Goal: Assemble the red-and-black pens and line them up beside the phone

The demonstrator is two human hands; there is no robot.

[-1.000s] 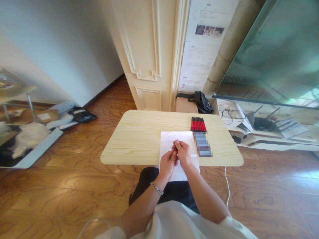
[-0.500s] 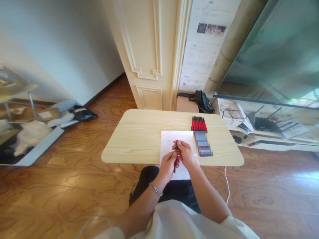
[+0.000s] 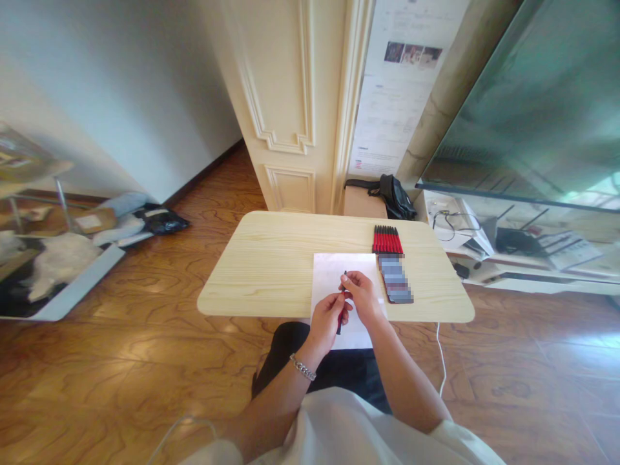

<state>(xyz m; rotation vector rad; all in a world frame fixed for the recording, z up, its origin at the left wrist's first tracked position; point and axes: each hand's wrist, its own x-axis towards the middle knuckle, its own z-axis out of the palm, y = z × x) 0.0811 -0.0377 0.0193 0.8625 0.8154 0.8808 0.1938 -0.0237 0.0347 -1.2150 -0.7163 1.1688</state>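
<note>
A red and black pen (image 3: 341,314) is held upright between both hands above a white sheet of paper (image 3: 329,278) on the light wooden table (image 3: 271,265). My left hand (image 3: 327,320) grips its lower part, fingers curled. My right hand (image 3: 361,294) pinches its upper end. Both hands hover at the table's near edge, over the paper.
A row of several red and black pens (image 3: 386,240) lies at the table's far right, with a blurred flat pack (image 3: 394,279) just below it. A black bag (image 3: 394,197) sits on a box behind the table. Clutter lies on the floor at left.
The pen has slid lower in my hands, its lower end now showing below my left hand. Both hands stay over the paper.
</note>
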